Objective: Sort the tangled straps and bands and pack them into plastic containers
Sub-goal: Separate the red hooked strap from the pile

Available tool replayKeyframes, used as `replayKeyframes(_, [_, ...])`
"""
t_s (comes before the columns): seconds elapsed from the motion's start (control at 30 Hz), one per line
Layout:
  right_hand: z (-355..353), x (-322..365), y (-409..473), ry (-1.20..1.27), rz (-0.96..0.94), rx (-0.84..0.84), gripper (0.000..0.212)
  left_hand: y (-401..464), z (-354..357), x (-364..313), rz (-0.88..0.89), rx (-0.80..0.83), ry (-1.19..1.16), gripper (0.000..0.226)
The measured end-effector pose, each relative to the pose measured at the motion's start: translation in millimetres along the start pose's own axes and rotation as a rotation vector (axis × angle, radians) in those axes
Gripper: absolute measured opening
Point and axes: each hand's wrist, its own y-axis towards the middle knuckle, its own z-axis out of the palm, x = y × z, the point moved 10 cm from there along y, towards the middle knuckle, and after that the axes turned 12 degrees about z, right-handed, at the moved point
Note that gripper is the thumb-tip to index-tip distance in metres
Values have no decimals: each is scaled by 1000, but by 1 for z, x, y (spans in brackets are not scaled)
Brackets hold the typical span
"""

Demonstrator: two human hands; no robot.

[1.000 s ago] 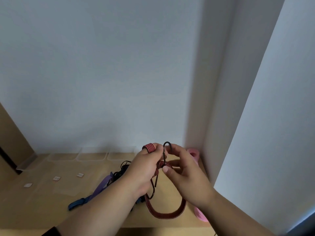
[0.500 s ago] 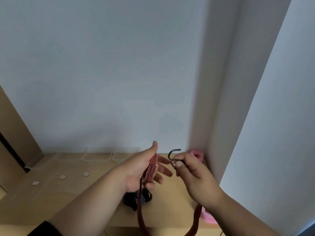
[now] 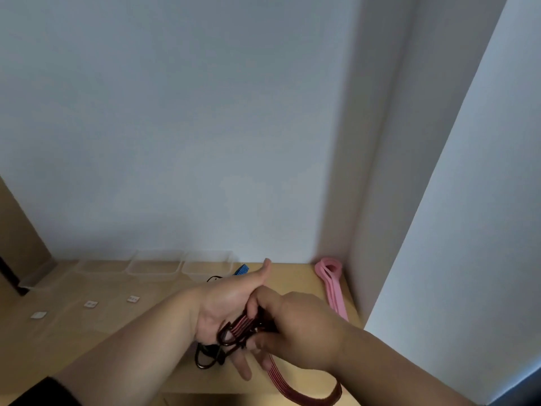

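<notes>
I am holding my left hand (image 3: pixel 231 306) palm up with the fingers stretched out flat and the thumb pointing away from me, and the red striped strap (image 3: pixel 244 325) is lying across that palm. My right hand (image 3: pixel 295 329) is closing over it from the right, fingers curled down and pinching the strap against my left palm. One long loop of the same strap is hanging below my right hand and curving toward the lower edge of the view. One dark metal hook (image 3: pixel 227 336) is showing at the heel of my left palm, and just below my left wrist a dark tangle of cord and hook (image 3: pixel 206 358) is sitting on the worktop (image 3: pixel 117 332); I cannot tell whether it belongs to the red strap.

Beyond my left hand, one blue band (image 3: pixel 241 270) is peeking out past my thumb. To the right of my right hand, one pink band (image 3: pixel 332 284) is lying folded along the wall corner. Far beyond my left hand and to its left, three clear plastic containers (image 3: pixel 153 266) are standing in a row against the wall, and one more clear tray seems to be lying further left, too faint to be sure. Left of my left forearm, three small white tags (image 3: pixel 90 303) are lying in a line on the worktop
</notes>
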Motion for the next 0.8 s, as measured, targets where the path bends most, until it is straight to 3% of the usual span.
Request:
replayKeyframes(0.13, [3, -25, 20, -30, 168, -61, 52, -3, 6, -3, 11, 176, 199, 79])
replayKeyframes(0.3, [14, -32, 31, -79, 190, 31, 46, 3, -11, -10, 3, 68, 623, 38])
replayKeyframes(0.37, [16, -32, 35, 31, 178, 76, 53, 4, -18, -14, -10, 86, 783, 38])
replayKeyframes(0.47, [28, -28, 43, 91, 142, 179, 38, 0, -29, -11, -82, 149, 920, 40])
replayKeyframes(0.53, [33, -27, 44, 127, 139, 230, 34, -2, -38, -9, -117, 178, 940, 38])
replayKeyframes(0.67, [44, -28, 42, 525, 249, 409, 31, -7, -49, -9, -81, 205, 820, 29])
replayKeyframes(0.8, [48, -24, 44, 660, 248, 465, 23, -9, -61, -9, -68, 183, 782, 26])
